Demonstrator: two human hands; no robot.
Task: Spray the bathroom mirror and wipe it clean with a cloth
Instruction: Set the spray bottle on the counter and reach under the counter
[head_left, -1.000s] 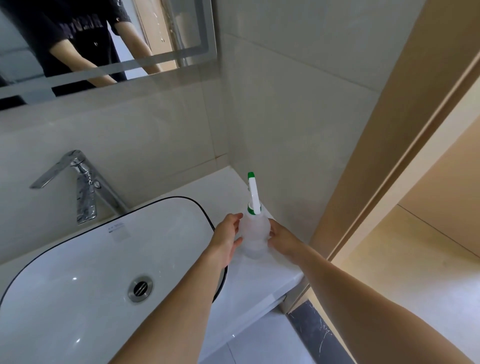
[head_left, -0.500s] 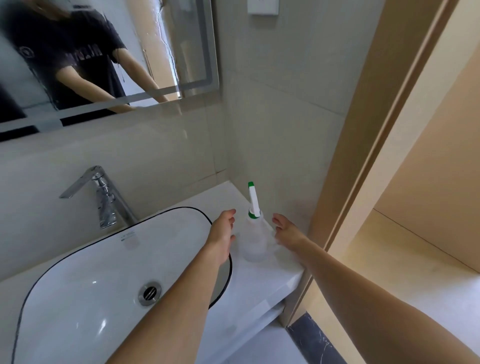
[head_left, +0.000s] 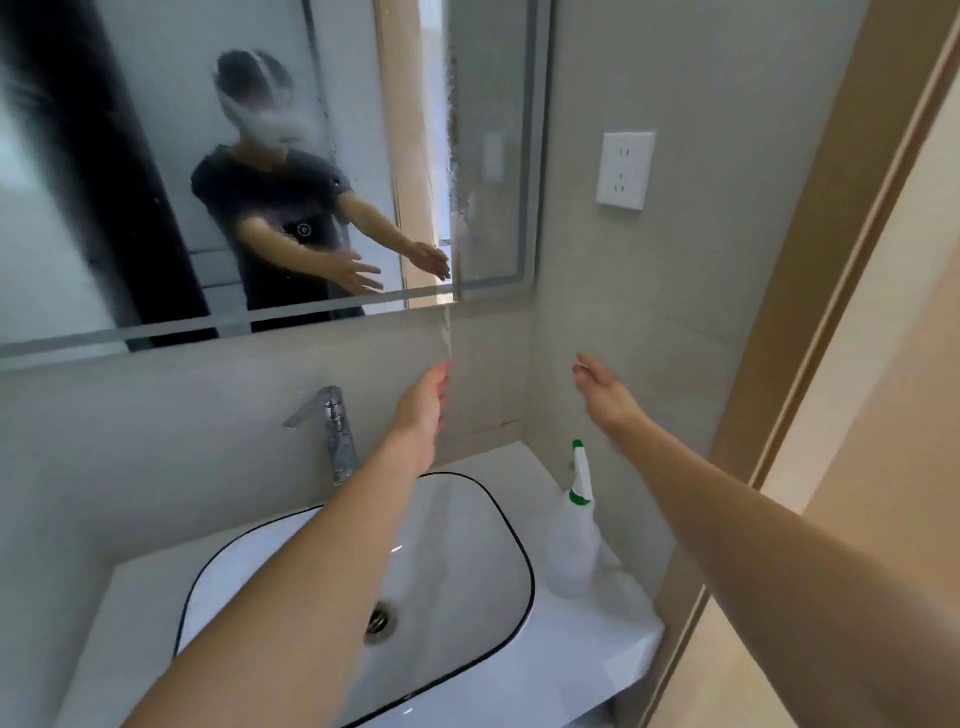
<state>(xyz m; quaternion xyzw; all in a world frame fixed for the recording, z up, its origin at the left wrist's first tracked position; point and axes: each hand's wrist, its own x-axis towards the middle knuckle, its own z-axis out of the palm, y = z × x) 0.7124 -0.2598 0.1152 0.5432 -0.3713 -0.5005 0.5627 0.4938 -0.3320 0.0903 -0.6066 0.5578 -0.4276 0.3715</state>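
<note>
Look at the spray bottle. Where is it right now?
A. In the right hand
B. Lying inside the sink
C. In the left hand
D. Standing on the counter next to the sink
D: the bottle stands upright on the counter beside the sink, and both the left hand and the right hand are up in the air with straight fingers, holding nothing.

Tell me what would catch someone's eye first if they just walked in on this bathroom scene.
Probably the two bare arms reaching up over the sink, left hand and right hand both open and holding nothing. Above them the mirror shows streaks of wet spray near its right edge, with a drip running down the wall below. The spray bottle stands upright on the counter's right end, beside the sink.
</note>
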